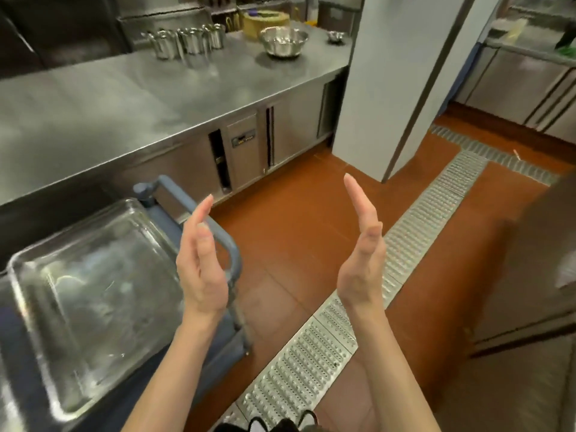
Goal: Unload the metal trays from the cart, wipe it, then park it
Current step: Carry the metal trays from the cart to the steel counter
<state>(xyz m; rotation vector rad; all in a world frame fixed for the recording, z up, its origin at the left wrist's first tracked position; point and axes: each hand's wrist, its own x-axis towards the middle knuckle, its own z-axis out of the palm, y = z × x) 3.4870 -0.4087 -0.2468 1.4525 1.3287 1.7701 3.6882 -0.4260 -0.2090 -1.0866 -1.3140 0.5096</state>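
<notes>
A shiny rectangular metal tray (93,294) lies on the blue-grey cart (174,347) at the lower left. The cart's curved handle (232,247) rises at its right end. My left hand (201,260) is raised in front of that handle, fingers straight, palm facing right, holding nothing. My right hand (361,247) is raised over the floor to the right, fingers straight, palm facing left, also empty. Both hands are apart from the tray and from each other.
A long steel counter (124,107) runs behind the cart, with metal cups (187,42) and a steel bowl (283,40) at its far end. A white pillar (389,88) stands ahead. A metal drain grate (358,307) crosses the orange floor. A steel cabinet (530,275) is on the right.
</notes>
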